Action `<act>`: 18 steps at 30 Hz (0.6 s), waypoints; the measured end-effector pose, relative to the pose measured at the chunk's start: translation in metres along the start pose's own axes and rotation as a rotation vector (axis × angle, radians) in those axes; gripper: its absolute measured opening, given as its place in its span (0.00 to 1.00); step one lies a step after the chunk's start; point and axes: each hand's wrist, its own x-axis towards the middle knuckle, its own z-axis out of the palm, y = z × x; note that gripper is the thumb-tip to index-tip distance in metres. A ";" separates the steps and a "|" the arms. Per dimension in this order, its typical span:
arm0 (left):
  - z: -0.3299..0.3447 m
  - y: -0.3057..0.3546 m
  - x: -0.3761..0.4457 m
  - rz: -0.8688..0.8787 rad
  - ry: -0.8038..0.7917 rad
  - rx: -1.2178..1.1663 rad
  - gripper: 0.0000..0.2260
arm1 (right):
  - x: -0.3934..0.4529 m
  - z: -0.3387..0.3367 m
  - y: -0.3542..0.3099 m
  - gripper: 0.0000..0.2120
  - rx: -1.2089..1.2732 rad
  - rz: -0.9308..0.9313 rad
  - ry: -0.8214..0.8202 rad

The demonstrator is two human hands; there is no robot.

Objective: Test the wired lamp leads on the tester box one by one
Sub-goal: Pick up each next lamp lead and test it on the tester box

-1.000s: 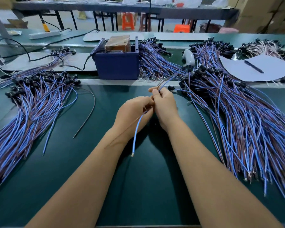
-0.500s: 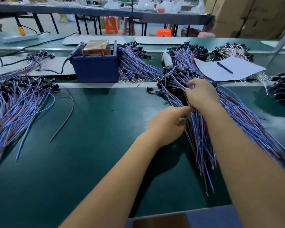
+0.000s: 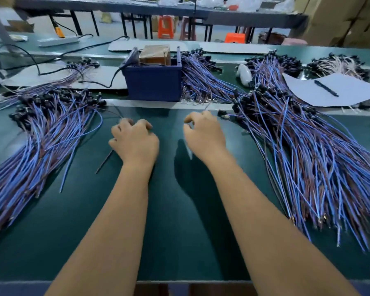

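The blue tester box (image 3: pixel 153 84), with a brown block inside it, stands at the back of the green mat (image 3: pixel 175 221). My left hand (image 3: pixel 135 142) hovers in front of the box with its fingers curled; blur hides whether it holds anything. A loose dark wire (image 3: pixel 103 164) runs beneath it. My right hand (image 3: pixel 203 135) is level with it, to the right. Its thumb and fingers pinch a thin lamp lead whose tip (image 3: pixel 207 107) points toward the box. A big pile of blue and brown lamp leads (image 3: pixel 308 157) lies to the right and another pile (image 3: pixel 41 142) to the left.
More lead bundles (image 3: pixel 203 80) lie beside and behind the box. A sheet of paper (image 3: pixel 333 90) with a pen (image 3: pixel 326 88) sits at the back right. A black cable (image 3: pixel 103 83) runs into the box from the left. A power strip (image 3: pixel 58 41) lies far back left.
Both hands have left the right pile and moved left to the mat in front of the tester box, now spread apart. The view has swung back left.
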 end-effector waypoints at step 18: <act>-0.004 -0.030 0.036 0.067 0.031 -0.125 0.18 | -0.001 0.049 -0.032 0.09 0.465 0.003 -0.131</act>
